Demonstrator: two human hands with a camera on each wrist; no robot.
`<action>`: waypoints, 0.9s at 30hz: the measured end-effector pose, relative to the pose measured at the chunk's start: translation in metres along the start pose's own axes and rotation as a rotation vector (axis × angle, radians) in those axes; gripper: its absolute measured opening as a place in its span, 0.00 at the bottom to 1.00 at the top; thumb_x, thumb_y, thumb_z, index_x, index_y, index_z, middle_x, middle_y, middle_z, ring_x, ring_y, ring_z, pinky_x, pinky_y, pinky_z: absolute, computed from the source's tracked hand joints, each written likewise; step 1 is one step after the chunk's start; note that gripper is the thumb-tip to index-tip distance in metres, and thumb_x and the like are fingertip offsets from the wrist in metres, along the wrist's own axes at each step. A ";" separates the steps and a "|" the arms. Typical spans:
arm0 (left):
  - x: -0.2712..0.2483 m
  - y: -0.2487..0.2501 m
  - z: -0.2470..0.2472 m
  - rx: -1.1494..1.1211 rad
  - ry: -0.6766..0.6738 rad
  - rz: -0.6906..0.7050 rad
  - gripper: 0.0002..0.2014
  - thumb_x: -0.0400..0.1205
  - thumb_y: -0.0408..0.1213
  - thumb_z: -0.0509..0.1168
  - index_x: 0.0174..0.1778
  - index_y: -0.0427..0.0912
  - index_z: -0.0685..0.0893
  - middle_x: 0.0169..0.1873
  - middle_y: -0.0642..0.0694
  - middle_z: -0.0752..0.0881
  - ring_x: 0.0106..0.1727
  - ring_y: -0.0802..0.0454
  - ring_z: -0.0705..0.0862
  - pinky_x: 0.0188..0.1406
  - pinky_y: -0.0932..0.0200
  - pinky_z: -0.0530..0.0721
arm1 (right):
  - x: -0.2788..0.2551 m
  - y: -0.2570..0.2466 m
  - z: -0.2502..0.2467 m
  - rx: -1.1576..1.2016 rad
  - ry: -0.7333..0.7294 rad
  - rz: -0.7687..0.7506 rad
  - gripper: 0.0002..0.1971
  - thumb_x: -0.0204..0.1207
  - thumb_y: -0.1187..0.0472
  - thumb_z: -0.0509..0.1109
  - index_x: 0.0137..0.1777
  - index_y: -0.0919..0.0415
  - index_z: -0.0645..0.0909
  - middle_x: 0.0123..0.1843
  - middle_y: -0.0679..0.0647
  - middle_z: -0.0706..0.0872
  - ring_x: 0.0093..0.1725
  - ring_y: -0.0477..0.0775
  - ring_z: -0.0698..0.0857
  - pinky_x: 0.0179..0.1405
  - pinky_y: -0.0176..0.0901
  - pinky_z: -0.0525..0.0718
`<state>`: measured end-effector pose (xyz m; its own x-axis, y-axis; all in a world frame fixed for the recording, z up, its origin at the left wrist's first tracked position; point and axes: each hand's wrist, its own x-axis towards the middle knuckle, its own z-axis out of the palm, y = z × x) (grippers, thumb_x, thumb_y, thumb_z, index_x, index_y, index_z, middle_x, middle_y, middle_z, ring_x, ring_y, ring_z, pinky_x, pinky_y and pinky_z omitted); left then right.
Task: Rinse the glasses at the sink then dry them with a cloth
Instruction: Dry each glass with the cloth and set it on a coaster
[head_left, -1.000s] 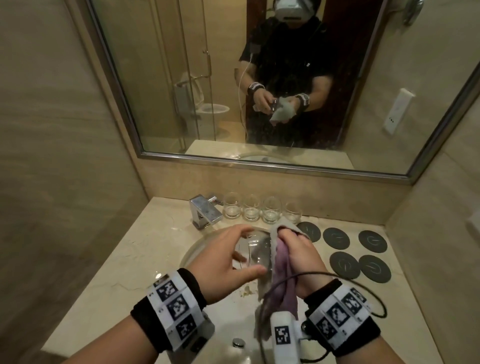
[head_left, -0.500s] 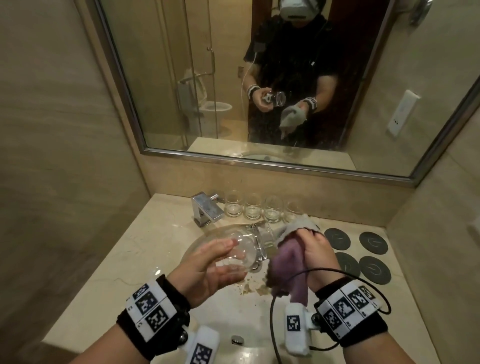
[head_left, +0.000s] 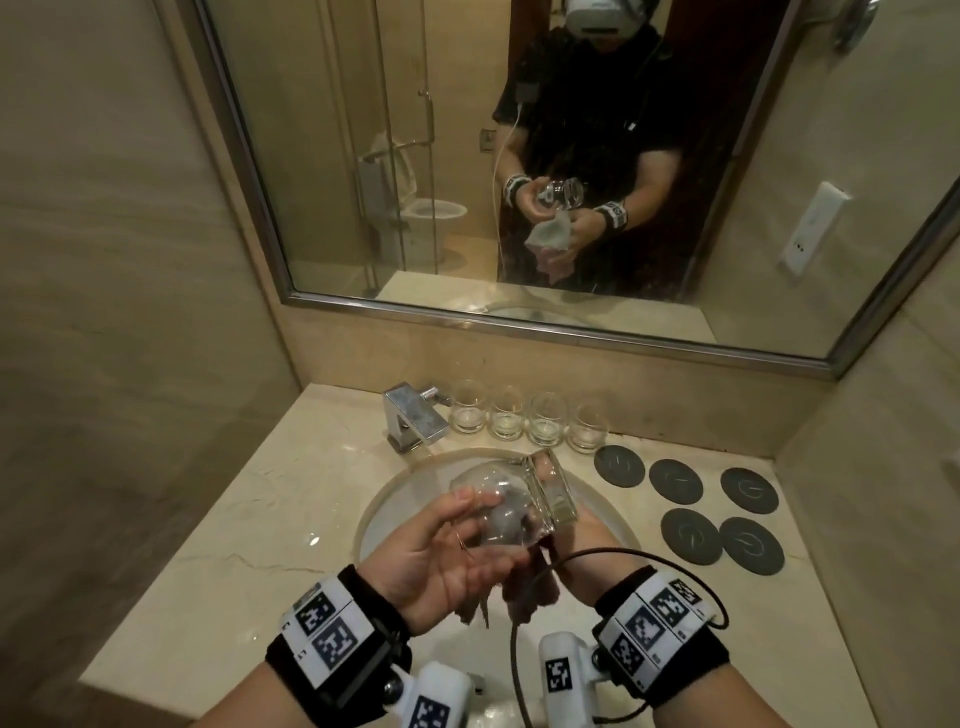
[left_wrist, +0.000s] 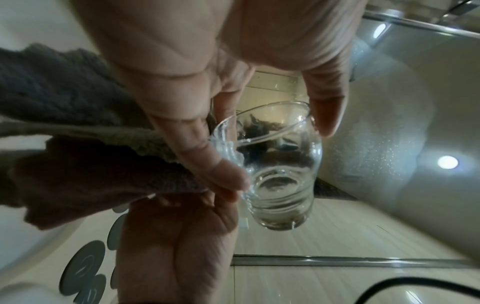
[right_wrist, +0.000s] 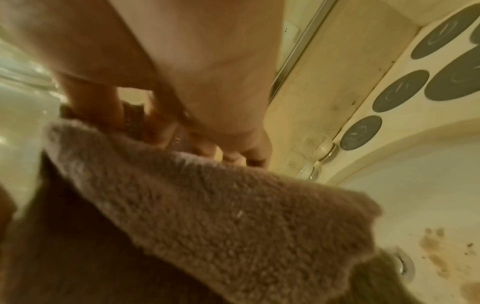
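Left hand (head_left: 441, 551) over sink (head_left: 395, 488), fingers curled round glass (head_left: 511, 506), tipped on its side, thick base pointing away; right hand (head_left: 587, 551) just beside, under the glass, fingers bunched on cloth (right_wrist: 221, 205), part of cloth touching the glass mouth, rest hanging over the basin; beyond, tap (head_left: 413, 418) and four glasses (head_left: 527, 423) in a row by the wall; five dark coasters (head_left: 691, 512) to the right; no legible writing; mirror (head_left: 363, 156) above.

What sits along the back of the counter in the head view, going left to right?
Tap → four glasses → dark round coasters.
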<state>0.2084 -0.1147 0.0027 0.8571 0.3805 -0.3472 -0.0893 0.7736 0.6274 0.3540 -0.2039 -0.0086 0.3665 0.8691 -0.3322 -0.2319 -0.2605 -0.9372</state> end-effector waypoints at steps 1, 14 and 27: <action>0.002 0.002 0.001 0.010 0.010 0.015 0.49 0.47 0.44 0.89 0.65 0.31 0.80 0.52 0.29 0.88 0.42 0.33 0.88 0.33 0.54 0.90 | 0.005 0.000 -0.006 0.020 0.063 -0.052 0.13 0.81 0.59 0.65 0.42 0.67 0.84 0.35 0.62 0.88 0.31 0.55 0.86 0.26 0.40 0.82; 0.024 0.016 0.011 0.230 0.149 0.113 0.30 0.70 0.44 0.77 0.66 0.33 0.81 0.63 0.27 0.83 0.56 0.32 0.85 0.64 0.38 0.81 | 0.001 -0.013 -0.034 -0.022 0.157 -0.441 0.29 0.60 0.39 0.78 0.60 0.49 0.81 0.55 0.50 0.88 0.49 0.50 0.86 0.33 0.46 0.82; 0.058 0.021 0.011 0.379 0.317 0.094 0.27 0.67 0.55 0.72 0.58 0.42 0.83 0.49 0.39 0.86 0.36 0.51 0.83 0.30 0.63 0.85 | 0.023 0.008 -0.084 0.137 0.525 -0.288 0.16 0.70 0.61 0.78 0.56 0.56 0.80 0.45 0.57 0.84 0.33 0.47 0.79 0.27 0.40 0.77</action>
<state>0.2622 -0.0818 0.0039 0.6524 0.6209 -0.4346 0.0818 0.5124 0.8548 0.4366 -0.2216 -0.0324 0.8186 0.5640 -0.1085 -0.1585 0.0402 -0.9865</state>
